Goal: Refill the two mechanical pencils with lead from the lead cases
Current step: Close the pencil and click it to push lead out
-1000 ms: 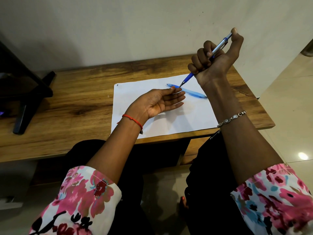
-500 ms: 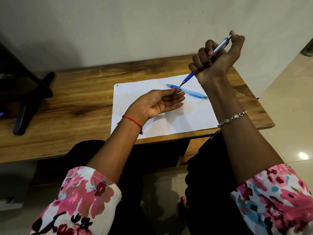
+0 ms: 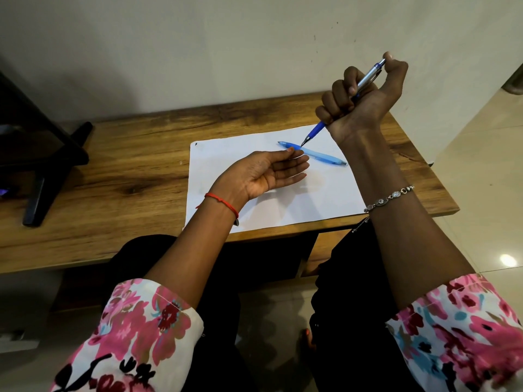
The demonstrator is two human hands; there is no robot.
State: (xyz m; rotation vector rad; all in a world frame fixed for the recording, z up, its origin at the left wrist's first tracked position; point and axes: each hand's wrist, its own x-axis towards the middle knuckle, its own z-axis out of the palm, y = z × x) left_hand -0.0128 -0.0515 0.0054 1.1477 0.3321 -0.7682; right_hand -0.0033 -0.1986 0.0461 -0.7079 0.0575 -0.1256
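**One pencil in your right fist, the other lying on the paper**

At your far left a black stand (image 3: 42,171) with angled legs sits on the wooden desk (image 3: 127,165). The desk top is a brown plank with dark grain and knots, and its back edge meets a plain pale wall (image 3: 198,52). From the stand to the paper the wood lies bare, which gives you the widest stretch to move in.

The white sheet of paper (image 3: 226,154) lies flat on the right half of the desk. Its near edge runs close to the desk's front edge, just above your dark lap.

Your left hand (image 3: 263,174) hovers over the sheet with the palm up and the fingers straight and together, holding nothing. A red thread bracelet (image 3: 223,202) circles that wrist. Its index fingertip overlaps the pointed end of the light blue mechanical pencil (image 3: 322,157), which lies slanted on the paper; I cannot tell whether they touch.

Your right hand (image 3: 359,106) is raised above the desk's right rear corner, its fingers curled in a fist round the blue and silver mechanical pencil (image 3: 368,77). The thumb sits on its top end. Its metal tip slants down to the left, ending just above the light blue pencil. A silver chain bracelet (image 3: 390,198) hangs on that forearm.

Past the desk's right edge there is glossy cream floor tile (image 3: 481,165).
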